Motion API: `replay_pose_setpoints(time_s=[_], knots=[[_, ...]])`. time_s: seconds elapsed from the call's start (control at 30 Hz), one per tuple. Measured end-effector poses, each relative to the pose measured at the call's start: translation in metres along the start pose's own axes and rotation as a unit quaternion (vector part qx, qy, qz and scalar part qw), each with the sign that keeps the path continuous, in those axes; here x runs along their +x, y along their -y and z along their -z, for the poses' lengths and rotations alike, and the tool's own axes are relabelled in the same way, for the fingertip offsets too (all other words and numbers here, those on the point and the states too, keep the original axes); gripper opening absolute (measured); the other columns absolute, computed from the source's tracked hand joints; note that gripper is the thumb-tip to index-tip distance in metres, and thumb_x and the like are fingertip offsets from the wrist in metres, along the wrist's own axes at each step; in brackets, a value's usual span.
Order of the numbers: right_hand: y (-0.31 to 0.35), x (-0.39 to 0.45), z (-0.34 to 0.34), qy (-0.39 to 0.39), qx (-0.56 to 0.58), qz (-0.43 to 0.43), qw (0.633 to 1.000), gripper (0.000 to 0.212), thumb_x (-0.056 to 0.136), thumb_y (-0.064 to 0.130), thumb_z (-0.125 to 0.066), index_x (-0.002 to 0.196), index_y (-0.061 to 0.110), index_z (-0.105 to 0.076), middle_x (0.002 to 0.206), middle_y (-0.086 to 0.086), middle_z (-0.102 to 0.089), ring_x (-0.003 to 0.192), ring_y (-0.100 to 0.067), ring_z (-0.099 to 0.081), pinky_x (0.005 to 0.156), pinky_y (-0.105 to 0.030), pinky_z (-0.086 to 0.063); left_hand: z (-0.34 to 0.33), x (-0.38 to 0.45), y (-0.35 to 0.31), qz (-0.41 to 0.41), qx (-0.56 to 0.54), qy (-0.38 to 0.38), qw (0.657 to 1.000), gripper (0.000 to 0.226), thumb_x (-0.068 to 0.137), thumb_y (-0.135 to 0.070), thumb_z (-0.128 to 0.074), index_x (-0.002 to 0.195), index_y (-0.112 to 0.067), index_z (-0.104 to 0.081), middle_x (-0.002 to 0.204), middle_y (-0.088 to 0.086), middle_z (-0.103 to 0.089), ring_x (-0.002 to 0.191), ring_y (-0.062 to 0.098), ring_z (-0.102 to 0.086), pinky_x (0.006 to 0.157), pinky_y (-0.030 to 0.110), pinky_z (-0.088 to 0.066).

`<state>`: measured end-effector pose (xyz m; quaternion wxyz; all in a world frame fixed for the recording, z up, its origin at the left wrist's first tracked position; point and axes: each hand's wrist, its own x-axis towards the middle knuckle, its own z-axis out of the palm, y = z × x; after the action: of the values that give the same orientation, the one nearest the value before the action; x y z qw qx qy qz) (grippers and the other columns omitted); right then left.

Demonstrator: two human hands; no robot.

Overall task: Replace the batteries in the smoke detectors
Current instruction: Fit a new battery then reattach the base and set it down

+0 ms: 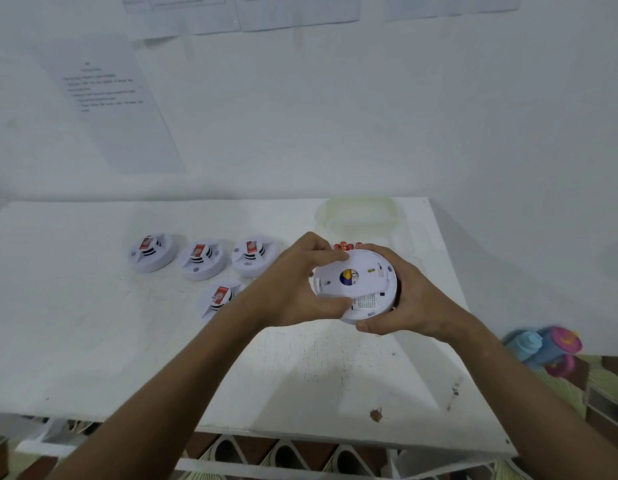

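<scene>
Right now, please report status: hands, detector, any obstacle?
Both hands, left and right, grip one smoke detector, underside up, above the table. Four detectors wait left. Nothing blocks.

Round white smoke detector (356, 285) raised above the white surface (300, 375), back side turned up toward the camera, showing a dark blue and yellow spot at centre, a small printed label near the lower edge and several slots, gripped at its left rim by the left hand (300, 289) and at its right rim by the right hand (404, 292). Four more white smoke detectors lying on the surface to the left, each with a red label on top: three in a row (151, 252) (203, 259) (253, 256), a fourth (219, 299) nearer, partly hidden behind the left wrist. Red batteries (345, 245) just behind the held detector, only their tops visible.
</scene>
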<state>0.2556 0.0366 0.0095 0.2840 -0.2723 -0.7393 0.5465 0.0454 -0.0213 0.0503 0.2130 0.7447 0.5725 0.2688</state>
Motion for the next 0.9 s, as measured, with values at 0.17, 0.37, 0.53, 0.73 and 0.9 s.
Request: replay_pose_setpoints(time_s=[0.17, 0.37, 0.53, 0.73, 0.9], knots=[[-0.002, -0.001, -0.001, 0.006, -0.011, 0.0, 1.0, 0.097, 0.056, 0.006, -0.088, 0.139, 0.024, -0.041, 0.135, 0.007, -0.054, 0.121, -0.013, -0.055, 0.088, -0.025, -0.054, 0.003, 0.002, -0.002, 0.019, 0.034, 0.007, 0.999, 0.062, 0.07, -0.044, -0.082, 0.126, -0.03, -0.061, 0.109, -0.013, -0.052, 0.096, 0.006, -0.052, 0.07, 0.006, -0.044], [0.002, 0.0, -0.003, 0.007, 0.002, 0.001, 1.0, 0.093, 0.056, 0.004, -0.087, 0.134, 0.03, -0.044, 0.129, 0.009, -0.057, 0.117, -0.012, -0.058, 0.084, -0.024, -0.055, 0.004, 0.0, -0.013, -0.009, 0.03, -0.021, 0.999, 0.063, 0.06, -0.052, -0.076, 0.117, -0.027, -0.067, 0.097, -0.015, -0.051, 0.093, 0.008, -0.054, 0.076, 0.018, -0.05], [0.002, -0.001, -0.002, 0.008, 0.001, 0.0, 1.0, 0.095, 0.056, 0.006, -0.088, 0.137, 0.026, -0.043, 0.126, 0.009, -0.058, 0.117, -0.013, -0.058, 0.081, -0.027, -0.057, 0.001, 0.001, -0.014, -0.004, 0.067, -0.001, 0.998, 0.068, 0.066, -0.053, -0.076, 0.128, -0.028, -0.061, 0.102, -0.015, -0.044, 0.098, 0.008, -0.044, 0.078, 0.011, -0.038], [-0.002, -0.004, -0.004, 0.011, -0.005, -0.009, 1.0, 0.093, 0.057, 0.006, -0.089, 0.136, 0.029, -0.046, 0.128, 0.01, -0.059, 0.117, -0.014, -0.059, 0.088, -0.036, -0.058, 0.008, 0.001, -0.014, 0.04, 0.079, 0.06, 0.994, 0.066, 0.072, -0.05, -0.077, 0.132, -0.032, -0.057, 0.122, -0.01, -0.047, 0.102, 0.009, -0.049, 0.072, 0.007, -0.038], [-0.001, -0.001, -0.008, -0.003, -0.014, 0.001, 1.0, 0.09, 0.057, 0.008, -0.089, 0.135, 0.029, -0.047, 0.127, 0.014, -0.06, 0.118, -0.012, -0.059, 0.089, -0.027, -0.056, 0.006, 0.001, -0.016, 0.055, 0.071, 0.066, 0.994, 0.069, 0.071, -0.047, -0.079, 0.133, -0.024, -0.058, 0.127, -0.004, -0.057, 0.095, 0.012, -0.059, 0.078, 0.017, -0.051]])
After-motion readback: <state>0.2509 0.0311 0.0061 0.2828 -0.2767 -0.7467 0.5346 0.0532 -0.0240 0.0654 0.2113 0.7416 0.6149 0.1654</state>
